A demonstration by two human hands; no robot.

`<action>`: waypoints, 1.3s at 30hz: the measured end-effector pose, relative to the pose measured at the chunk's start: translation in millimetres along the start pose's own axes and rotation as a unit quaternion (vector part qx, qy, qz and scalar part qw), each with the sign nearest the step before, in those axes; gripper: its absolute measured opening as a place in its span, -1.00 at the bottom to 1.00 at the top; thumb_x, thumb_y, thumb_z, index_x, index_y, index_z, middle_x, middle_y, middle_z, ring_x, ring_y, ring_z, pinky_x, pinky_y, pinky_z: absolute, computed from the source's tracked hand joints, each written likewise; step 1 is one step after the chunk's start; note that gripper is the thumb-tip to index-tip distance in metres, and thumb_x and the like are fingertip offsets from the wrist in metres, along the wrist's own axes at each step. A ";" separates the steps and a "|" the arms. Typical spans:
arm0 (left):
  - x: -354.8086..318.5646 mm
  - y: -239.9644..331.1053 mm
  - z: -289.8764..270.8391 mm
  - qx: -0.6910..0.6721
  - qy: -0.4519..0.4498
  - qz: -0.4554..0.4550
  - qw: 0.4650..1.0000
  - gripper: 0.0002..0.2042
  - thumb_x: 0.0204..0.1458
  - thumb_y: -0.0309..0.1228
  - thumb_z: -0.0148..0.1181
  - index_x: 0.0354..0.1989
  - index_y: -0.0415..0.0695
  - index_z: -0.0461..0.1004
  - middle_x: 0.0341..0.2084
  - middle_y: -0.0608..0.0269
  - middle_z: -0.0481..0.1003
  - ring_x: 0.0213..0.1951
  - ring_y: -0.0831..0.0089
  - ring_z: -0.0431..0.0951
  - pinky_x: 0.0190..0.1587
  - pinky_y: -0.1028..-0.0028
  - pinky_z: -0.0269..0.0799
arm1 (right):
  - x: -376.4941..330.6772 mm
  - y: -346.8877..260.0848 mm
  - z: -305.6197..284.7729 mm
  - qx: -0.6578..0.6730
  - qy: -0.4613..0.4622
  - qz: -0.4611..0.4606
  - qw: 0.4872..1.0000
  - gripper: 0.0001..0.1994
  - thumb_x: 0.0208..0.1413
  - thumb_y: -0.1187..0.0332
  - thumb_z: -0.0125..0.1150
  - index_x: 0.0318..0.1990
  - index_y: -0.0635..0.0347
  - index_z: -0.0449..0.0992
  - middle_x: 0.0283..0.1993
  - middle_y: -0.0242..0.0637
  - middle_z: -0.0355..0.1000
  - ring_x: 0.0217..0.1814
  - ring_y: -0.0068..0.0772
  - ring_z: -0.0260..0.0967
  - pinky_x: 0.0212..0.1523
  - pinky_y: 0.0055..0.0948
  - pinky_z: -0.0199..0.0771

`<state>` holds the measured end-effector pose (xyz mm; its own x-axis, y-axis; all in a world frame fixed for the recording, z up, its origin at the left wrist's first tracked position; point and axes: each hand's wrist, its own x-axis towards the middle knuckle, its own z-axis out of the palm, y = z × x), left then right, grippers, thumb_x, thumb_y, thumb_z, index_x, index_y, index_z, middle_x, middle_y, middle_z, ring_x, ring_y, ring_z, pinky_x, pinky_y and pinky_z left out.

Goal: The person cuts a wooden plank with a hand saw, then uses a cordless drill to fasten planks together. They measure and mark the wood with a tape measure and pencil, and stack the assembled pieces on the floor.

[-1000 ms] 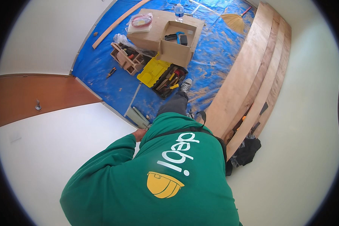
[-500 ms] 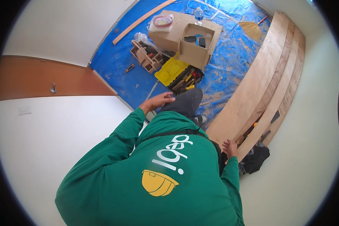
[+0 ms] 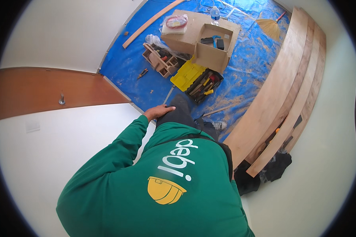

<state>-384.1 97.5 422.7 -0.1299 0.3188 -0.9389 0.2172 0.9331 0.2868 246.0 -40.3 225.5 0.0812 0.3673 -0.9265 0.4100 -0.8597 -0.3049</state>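
My left hand (image 3: 159,111) rests on my dark trouser leg (image 3: 180,109), fingers laid along the thigh, holding nothing I can see. My right hand is out of sight behind the side of my green shirt (image 3: 178,170). Past my knee stands an open black toolbox (image 3: 203,86) with a yellow lid (image 3: 184,76) and several hand tools inside. A wooden tool tote (image 3: 161,61) is to its left, with pliers (image 3: 142,73) lying on the floor beside it. Behind the toolbox, an open cardboard box (image 3: 214,55) contains a blue-and-black tool (image 3: 214,41).
Long wooden boards (image 3: 273,91) lie along the right wall, near black fabric (image 3: 277,166). Blue sheeting (image 3: 251,65), dusted with debris, covers the floor. At the back are a water bottle (image 3: 214,15), a plastic-wrapped packet (image 3: 175,23) and a straw broom (image 3: 269,28).
My left hand has come down from in front of my knee onto my thigh. My right hand has left the board's near end and gone out of view. The camera view has shifted slightly.
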 end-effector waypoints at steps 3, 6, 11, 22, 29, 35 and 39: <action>21.6 -20.4 -22.1 0.161 0.028 0.042 0.986 -0.13 0.27 0.24 0.17 0.52 -0.26 0.27 0.45 -0.15 0.36 0.43 -0.04 0.39 0.46 0.14 0.30 | -11.0 19.5 12.3 -0.027 0.009 -0.005 1.000 -0.50 0.36 0.06 0.20 0.20 0.34 0.55 0.15 -0.12 0.60 0.07 -0.19 0.58 0.02 -0.10 0.52; 49.5 -35.1 -45.9 0.271 0.003 0.081 0.959 -0.19 0.28 0.15 0.19 0.49 -0.26 0.30 0.45 -0.16 0.34 0.44 -0.10 0.37 0.45 0.10 0.31 | -30.9 -26.3 18.5 0.018 0.019 0.069 0.997 -0.59 0.38 0.08 0.14 0.14 0.23 0.54 0.00 -0.20 0.61 -0.07 -0.26 0.60 -0.11 -0.15 0.54; 98.7 -36.6 -110.9 0.358 -0.039 0.121 0.925 -0.29 0.29 0.05 0.20 0.47 -0.22 0.34 0.40 -0.22 0.39 0.42 -0.13 0.37 0.43 0.07 0.32 | -69.9 -189.0 76.3 0.125 0.086 0.031 0.988 -0.61 0.42 0.05 0.11 0.10 0.19 0.55 -0.07 -0.24 0.62 -0.13 -0.35 0.62 -0.19 -0.26 0.57; 215.4 -33.5 -138.8 0.247 -0.137 0.236 0.930 -0.35 0.33 -0.02 0.20 0.45 -0.21 0.35 0.24 -0.21 0.49 0.28 -0.11 0.50 0.32 0.09 0.42 | -22.4 -399.0 270.5 -0.151 -0.122 -0.074 0.978 -0.53 0.44 0.16 0.20 0.26 0.40 0.52 -0.11 -0.27 0.59 -0.15 -0.45 0.54 -0.03 -0.39 0.56; 339.3 -50.7 -17.1 0.275 -0.247 0.260 0.892 -0.34 0.34 0.01 0.16 0.47 -0.18 0.32 0.25 -0.27 0.46 0.31 -0.21 0.45 0.36 0.01 0.36 | 189.2 -428.3 319.1 -0.262 -0.030 -0.110 0.958 -0.40 0.37 0.06 0.20 0.33 0.41 0.44 0.07 0.16 0.61 0.15 0.20 0.58 0.24 -0.03 0.51; 402.2 -59.3 56.1 0.333 -0.313 0.224 0.861 -0.32 0.31 0.03 0.17 0.51 -0.08 0.30 0.29 -0.20 0.44 0.34 -0.19 0.43 0.37 -0.07 0.33 | 359.8 -418.2 320.0 -0.315 0.137 -0.235 0.909 -0.27 0.32 0.04 0.27 0.47 0.38 0.28 0.24 0.42 0.42 0.32 0.37 0.44 0.31 0.08 0.45; 418.1 -44.5 84.0 0.349 -0.312 0.235 0.852 -0.31 0.27 0.04 0.20 0.51 -0.01 0.32 0.31 -0.15 0.43 0.34 -0.14 0.44 0.37 -0.06 0.33 | 430.2 -409.1 317.9 -0.314 0.111 -0.173 0.927 -0.25 0.29 0.00 0.31 0.41 0.47 0.34 0.24 0.50 0.43 0.33 0.41 0.43 0.35 0.08 0.43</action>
<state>-366.8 175.3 1.4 0.6214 0.2757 -0.7334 0.6550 0.3309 0.6793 -175.5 356.5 -118.4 0.0033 0.7065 -0.7077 0.8886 -0.3266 -0.3219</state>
